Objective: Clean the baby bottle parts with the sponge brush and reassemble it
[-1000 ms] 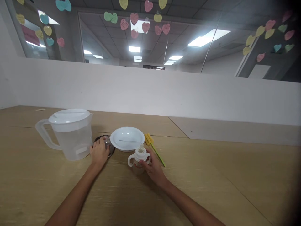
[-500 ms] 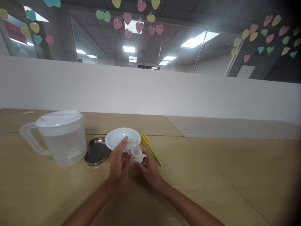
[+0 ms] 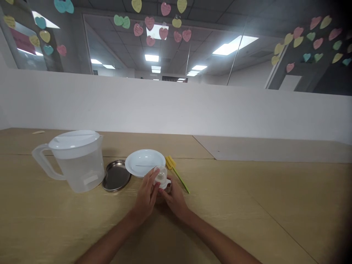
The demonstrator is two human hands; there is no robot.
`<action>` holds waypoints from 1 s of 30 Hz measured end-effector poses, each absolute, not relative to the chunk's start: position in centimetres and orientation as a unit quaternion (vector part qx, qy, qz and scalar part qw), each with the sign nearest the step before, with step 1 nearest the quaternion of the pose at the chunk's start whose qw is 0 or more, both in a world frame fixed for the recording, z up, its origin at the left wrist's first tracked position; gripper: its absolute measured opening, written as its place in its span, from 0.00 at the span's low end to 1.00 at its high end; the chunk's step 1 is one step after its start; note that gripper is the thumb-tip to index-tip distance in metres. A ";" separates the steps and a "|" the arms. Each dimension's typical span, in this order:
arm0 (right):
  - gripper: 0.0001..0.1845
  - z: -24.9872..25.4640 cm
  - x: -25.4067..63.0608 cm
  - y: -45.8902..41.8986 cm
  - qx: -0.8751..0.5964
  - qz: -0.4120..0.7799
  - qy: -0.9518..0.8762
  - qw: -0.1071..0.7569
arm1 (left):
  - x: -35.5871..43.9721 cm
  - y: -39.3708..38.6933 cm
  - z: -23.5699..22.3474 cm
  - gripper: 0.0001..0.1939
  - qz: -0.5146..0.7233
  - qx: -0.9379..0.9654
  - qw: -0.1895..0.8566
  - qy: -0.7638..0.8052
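Note:
A small white baby bottle (image 3: 162, 180) with side handles stands on the wooden table, and a clear cap sits over its top. My left hand (image 3: 146, 198) pinches the cap and top from the left. Wrapped round the bottle's lower body from the right is my right hand (image 3: 172, 198). Both hands are closed on it. Just behind the bottle lies a white plate (image 3: 144, 162). A small steel tray (image 3: 116, 179) rests to the left of the plate.
A large clear plastic pitcher (image 3: 73, 160) with a white lid and water in it stands at the left. A yellow and green bottle brush (image 3: 176, 172) lies right of the plate. A white partition wall (image 3: 176, 106) runs along the table's far edge.
My left hand left the steel tray with the clear cap and came right to the bottle's top, where the cap now sits. The right hand stayed on the bottle.

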State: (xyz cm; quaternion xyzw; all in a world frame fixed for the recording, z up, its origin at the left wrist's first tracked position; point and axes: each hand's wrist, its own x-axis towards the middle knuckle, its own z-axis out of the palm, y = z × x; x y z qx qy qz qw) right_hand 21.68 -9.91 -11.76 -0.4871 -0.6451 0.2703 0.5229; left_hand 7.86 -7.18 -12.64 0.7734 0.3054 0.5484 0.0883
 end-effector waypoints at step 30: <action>0.18 -12.1 20.4 -8.2 -0.373 0.110 -0.682 0.619 | 7.8 -4.9 -15.0 0.22 0.578 0.729 0.178 0.321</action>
